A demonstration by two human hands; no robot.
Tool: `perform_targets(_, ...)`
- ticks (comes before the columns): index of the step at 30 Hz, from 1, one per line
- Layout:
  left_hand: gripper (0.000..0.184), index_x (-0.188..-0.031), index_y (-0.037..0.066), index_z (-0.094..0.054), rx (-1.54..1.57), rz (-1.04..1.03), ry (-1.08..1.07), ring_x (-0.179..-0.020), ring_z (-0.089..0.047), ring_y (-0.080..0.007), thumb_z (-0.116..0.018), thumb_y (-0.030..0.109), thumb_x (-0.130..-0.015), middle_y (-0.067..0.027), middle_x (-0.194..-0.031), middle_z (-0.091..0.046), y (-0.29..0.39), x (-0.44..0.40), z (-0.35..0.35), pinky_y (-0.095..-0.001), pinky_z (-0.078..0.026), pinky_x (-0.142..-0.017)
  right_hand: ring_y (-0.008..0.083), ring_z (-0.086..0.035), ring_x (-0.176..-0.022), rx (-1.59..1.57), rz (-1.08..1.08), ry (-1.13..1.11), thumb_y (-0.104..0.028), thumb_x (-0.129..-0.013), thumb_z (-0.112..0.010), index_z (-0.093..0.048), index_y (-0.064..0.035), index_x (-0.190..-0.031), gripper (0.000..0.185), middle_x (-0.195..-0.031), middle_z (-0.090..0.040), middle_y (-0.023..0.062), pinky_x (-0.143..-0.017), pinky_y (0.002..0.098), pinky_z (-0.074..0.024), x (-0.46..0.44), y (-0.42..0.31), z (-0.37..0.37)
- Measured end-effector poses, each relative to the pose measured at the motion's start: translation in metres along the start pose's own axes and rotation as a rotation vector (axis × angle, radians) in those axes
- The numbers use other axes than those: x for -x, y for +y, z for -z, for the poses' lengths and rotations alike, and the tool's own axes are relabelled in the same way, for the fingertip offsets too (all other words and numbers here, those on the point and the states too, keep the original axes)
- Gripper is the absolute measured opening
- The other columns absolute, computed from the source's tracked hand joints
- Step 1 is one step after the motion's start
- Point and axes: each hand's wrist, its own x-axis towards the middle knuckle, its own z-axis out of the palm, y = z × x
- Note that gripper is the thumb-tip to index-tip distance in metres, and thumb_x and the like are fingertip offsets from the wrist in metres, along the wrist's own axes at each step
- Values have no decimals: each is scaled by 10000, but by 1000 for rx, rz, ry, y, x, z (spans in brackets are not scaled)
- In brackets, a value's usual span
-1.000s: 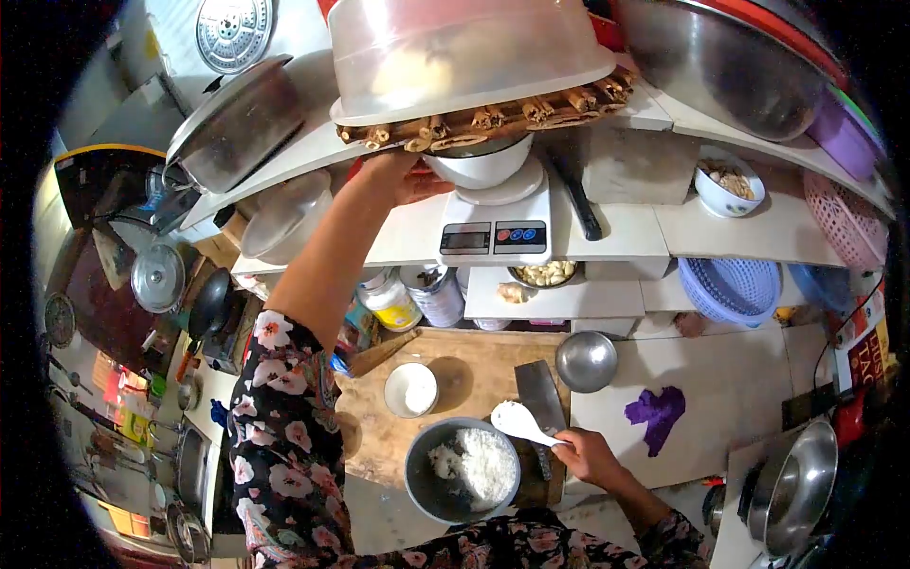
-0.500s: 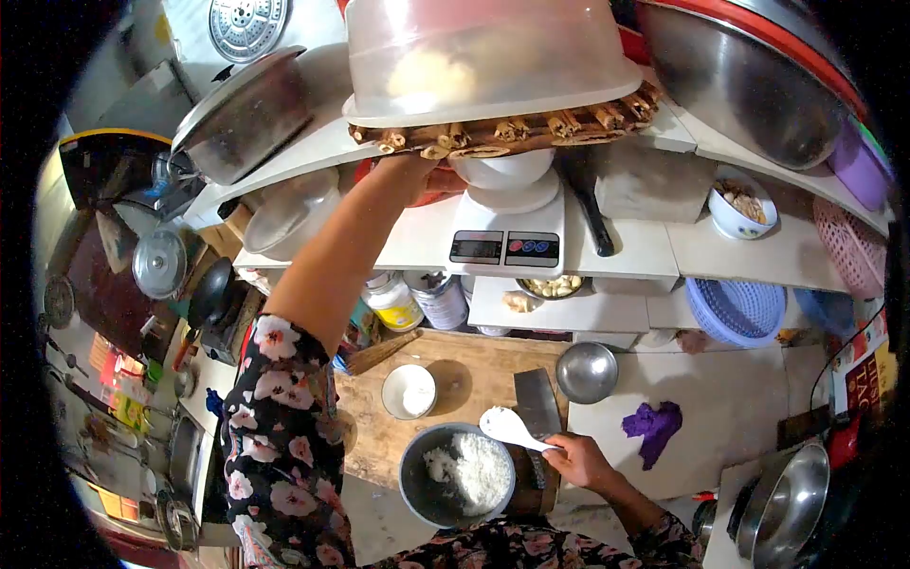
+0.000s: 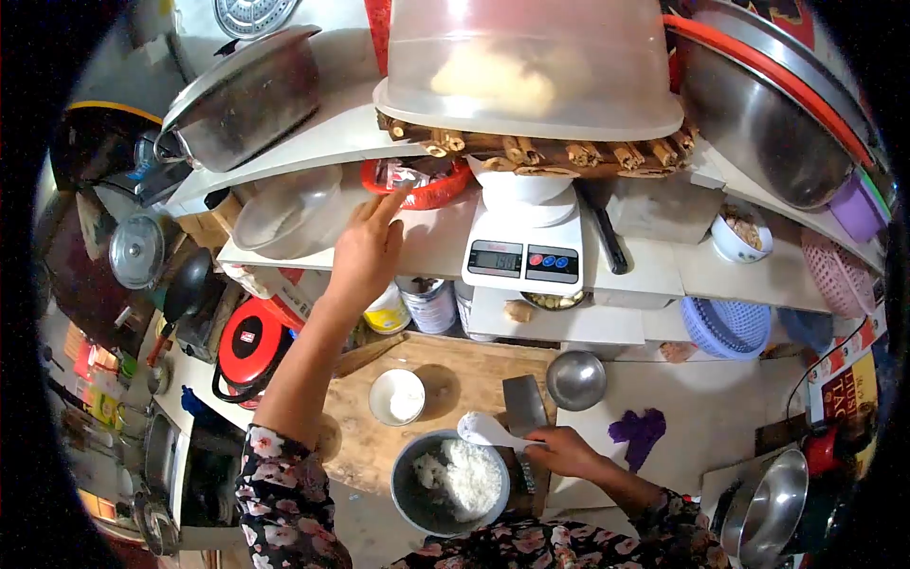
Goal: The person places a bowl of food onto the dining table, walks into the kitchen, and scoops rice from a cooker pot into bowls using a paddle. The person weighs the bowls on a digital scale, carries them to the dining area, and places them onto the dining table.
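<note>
Head view. Change: my left hand point(image 3: 368, 248) has come off the white bowl point(image 3: 519, 188); fingers loosely extended, empty, near the red basket point(image 3: 438, 194). Inference: bowl rests unheld on the scale point(image 3: 521, 228), reading likely free of my touch. Right hand point(image 3: 567, 449): closed on the white spoon point(image 3: 488, 431), its head at the rice pot point(image 3: 399, 493). Display point(image 3: 497, 262) lit, digits uncertain; scale brand illegible. Right-side box point(image 3: 844, 403): "TAC" legible, remainder unclear.

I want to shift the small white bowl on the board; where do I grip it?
Grip the white bowl by its outer wall, under the rim, best from the left: it stands upright, round, with bare board there, while the pot crowds its near side.
</note>
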Motion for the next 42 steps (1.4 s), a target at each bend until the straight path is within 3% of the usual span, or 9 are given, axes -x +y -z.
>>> perform_targets(3,315,-1028,39,-468,-233,-69,134,-846,-492,-339,-449,51,-714,-182,-979,-487,12,-16,-6,-387,-413,-716,281,-542,-773,10,-5,-26,-182,-737,-518,-521,-26,-931,249,-830,-545,171,-656,328,-419,-5,-8,2)
perform_targets(6,319,-1030,75,-476,-282,74,48,-780,-514,-330,-457,60,-712,-165,-940,-511,7,-31,-11,-402,-430,-662,293,-535,-759,16,4,-15,-181,-740,-515,-521,-28,-932,246,-813,-537,170,-652,331,-418,-4,-12,4)
perform_targets(11,259,-950,122,-543,-514,-26,-91,-706,-548,-272,-464,90,-705,-116,-781,-564,-8,-38,-9,-368,-452,-587,283,-536,-754,41,-54,-54,-188,-747,-519,-516,-30,-946,253,-812,-535,158,-655,328,-416,-2,-12,7)
perform_targets(18,243,-900,122,-560,-671,-10,-118,-690,-552,-253,-481,89,-672,-92,-778,-567,-20,-34,4,-342,-453,-567,256,-541,-780,17,-80,-95,-201,-762,-517,-507,-17,-966,274,-839,-545,152,-669,319,-418,-7,-6,3)
perform_targets(28,297,-953,93,-521,-230,-39,166,-664,-532,-268,-508,57,-658,-116,-857,-513,-4,-19,7,-337,-447,-560,273,-547,-753,61,-63,-97,-211,-755,-514,-516,-4,-943,279,-821,-554,168,-649,317,-422,-10,-9,3)
perform_targets(31,271,-1010,30,-474,27,96,43,-549,-538,-158,-495,80,-745,-114,-849,-520,-2,-20,3,-261,-432,-479,268,-551,-725,34,-46,-90,-206,-754,-513,-517,-8,-939,271,-799,-559,163,-627,310,-423,-11,-20,8)
perform_targets(33,261,-1003,16,-479,632,422,17,-509,-509,-133,-454,53,-746,-75,-862,-536,10,-16,7,-233,-416,-479,265,-554,-710,-6,-61,-108,-199,-754,-512,-517,-11,-938,263,-787,-561,161,-615,307,-423,-11,-21,9)
perform_targets(36,244,-1006,-16,-466,675,513,23,-507,-488,-82,-415,59,-780,-64,-877,-537,27,10,18,-200,-404,-465,257,-558,-689,-47,89,8,-178,-749,-513,-518,-21,-936,244,-775,-560,160,-601,304,-423,-8,-11,5)
perform_targets(42,225,-986,-19,-472,601,652,71,-494,-472,-87,-403,56,-785,-72,-886,-533,32,97,14,-205,-392,-449,239,-549,-616,-86,-26,-99,-171,-751,-514,-527,-24,-899,209,-700,-552,150,-552,315,-415,-12,-9,15)
